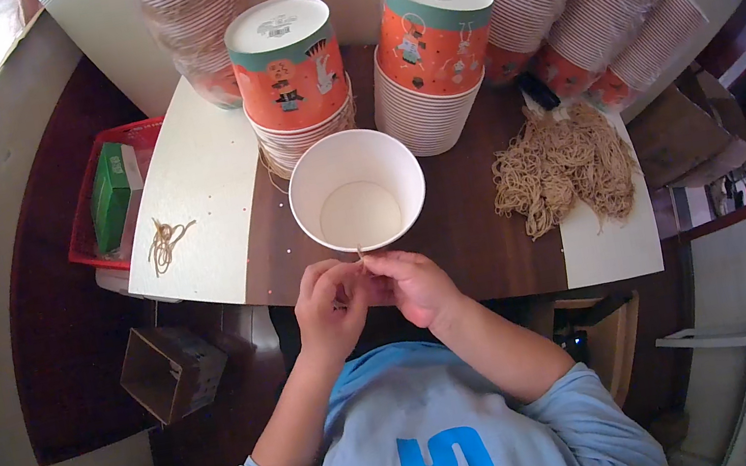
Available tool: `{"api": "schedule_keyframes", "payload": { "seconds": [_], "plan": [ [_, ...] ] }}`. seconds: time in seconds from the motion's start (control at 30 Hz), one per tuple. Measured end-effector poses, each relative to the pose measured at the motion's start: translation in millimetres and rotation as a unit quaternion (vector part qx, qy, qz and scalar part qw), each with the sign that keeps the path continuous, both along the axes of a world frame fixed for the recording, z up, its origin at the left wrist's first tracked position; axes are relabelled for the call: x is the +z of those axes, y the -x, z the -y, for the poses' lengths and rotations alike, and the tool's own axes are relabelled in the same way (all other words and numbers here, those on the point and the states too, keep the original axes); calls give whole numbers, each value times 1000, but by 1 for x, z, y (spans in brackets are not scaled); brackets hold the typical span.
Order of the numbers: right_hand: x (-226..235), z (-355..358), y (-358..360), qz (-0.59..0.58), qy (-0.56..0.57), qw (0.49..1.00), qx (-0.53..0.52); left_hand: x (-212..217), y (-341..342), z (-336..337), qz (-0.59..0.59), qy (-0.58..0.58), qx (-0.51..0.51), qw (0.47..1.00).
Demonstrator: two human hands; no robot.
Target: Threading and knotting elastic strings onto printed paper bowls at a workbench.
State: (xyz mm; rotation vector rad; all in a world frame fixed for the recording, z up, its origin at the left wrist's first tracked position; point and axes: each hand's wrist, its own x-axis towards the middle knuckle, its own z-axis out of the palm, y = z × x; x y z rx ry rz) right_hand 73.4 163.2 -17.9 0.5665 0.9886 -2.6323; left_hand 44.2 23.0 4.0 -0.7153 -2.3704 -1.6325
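My left hand [329, 309] and my right hand [414, 284] meet at the near edge of the brown table [486, 253]. Their fingertips pinch a thin tan rubber band [360, 253] together, just below the rim of an open white paper cup [356, 191] that stands upright and looks empty. A big heap of tan rubber bands [564, 164] lies to the right of my hands. A few loose bands [165, 240] lie on the pale board [197, 194] to the left.
Two upside-down stacks of orange paper cups [291, 78] [429, 53] stand behind the white cup. More sleeved cup stacks [592, 5] lean at the back right. A red basket [92, 223] holding a green box sits at left, and a cardboard box [168, 369] lies on the floor.
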Motion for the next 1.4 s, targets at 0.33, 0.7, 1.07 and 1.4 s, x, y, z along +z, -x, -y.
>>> {"api": "schedule_keyframes", "payload": {
  "seconds": [0.33, 0.7, 1.07, 1.4],
  "plan": [
    [-1, 3, -3, 0, -16, 1000, -10, -8, 5, 4, -92, 18, -28, 995],
    [18, 9, -5, 16, -51, 998, -43, -7, 9, 6, -154, 56, -34, 986],
    [6, 4, 1, 5, -33, 999, -26, -4, 9, 9, 70, -14, -24, 997],
    [-16, 4, 4, 10, -36, 998, -56, -13, 9, 16, 104, -24, -12, 994]
  ]
}}
